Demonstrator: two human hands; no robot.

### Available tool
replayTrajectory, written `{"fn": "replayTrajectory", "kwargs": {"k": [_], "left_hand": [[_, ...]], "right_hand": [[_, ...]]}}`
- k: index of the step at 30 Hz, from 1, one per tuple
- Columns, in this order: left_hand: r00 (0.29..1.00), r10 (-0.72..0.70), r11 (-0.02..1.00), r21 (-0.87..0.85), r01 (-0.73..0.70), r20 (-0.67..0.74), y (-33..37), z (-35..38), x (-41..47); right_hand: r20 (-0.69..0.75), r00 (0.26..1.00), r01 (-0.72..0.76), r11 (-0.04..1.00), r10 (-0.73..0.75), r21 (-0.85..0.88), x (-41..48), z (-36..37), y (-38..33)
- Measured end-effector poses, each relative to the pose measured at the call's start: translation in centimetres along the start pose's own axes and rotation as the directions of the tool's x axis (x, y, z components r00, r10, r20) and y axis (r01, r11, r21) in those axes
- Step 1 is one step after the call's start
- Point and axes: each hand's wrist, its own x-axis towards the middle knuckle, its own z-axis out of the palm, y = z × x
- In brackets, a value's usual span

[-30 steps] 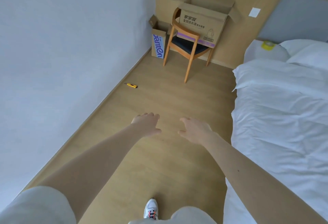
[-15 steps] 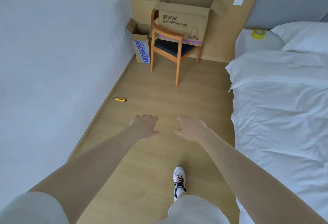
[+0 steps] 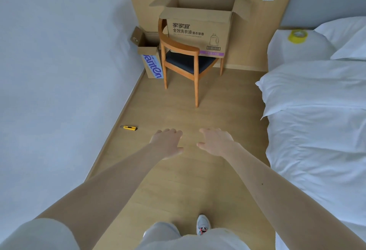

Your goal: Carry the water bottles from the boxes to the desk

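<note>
Wooden chair (image 3: 195, 52), yellow utility knife (image 3: 129, 128) on floor (image 3: 198, 180), tape roll (image 3: 297, 36) near pillows (image 3: 344, 32).

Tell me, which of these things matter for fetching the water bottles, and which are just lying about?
For the job: large box on the chair; small box on the floor beside it; left hand, right hand, both empty. No bottles show.

Lying about: utility knife on the floor; tape roll by the pillows; bed.

Setting: bedroom | Evidence: bed with white duvet (image 3: 316, 131) and white pillows (image 3: 340, 32) stood at right; wooden armchair with dark seat (image 3: 186, 61) by wood-panelled wall (image 3: 255, 32); light wood-plank floor (image 3: 217, 95).
</note>
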Motion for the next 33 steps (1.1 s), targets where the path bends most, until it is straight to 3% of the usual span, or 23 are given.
{"fn": "replayTrajectory", "kwargs": {"k": [10,21,33], "left_hand": [[0.993,0.090,0.996,-0.011,-0.091,-0.071,-5.0,-5.8,12.6],[0.972,0.207,0.978,0.048,-0.203,-0.112,-15.0,-15.1,26.1],[0.972,0.222,0.975,0.039,-0.219,-0.084,-20.3,-18.6,35.8]], "right_hand": [[-0.021,0.993,-0.115,0.993,0.115,-0.003,10.0,-6.0,1.7],[-0.097,0.972,-0.212,0.977,0.212,0.007,23.2,-16.4,-0.8],[-0.080,0.976,-0.202,0.979,0.202,0.017,34.0,-21.4,-0.4]]}}
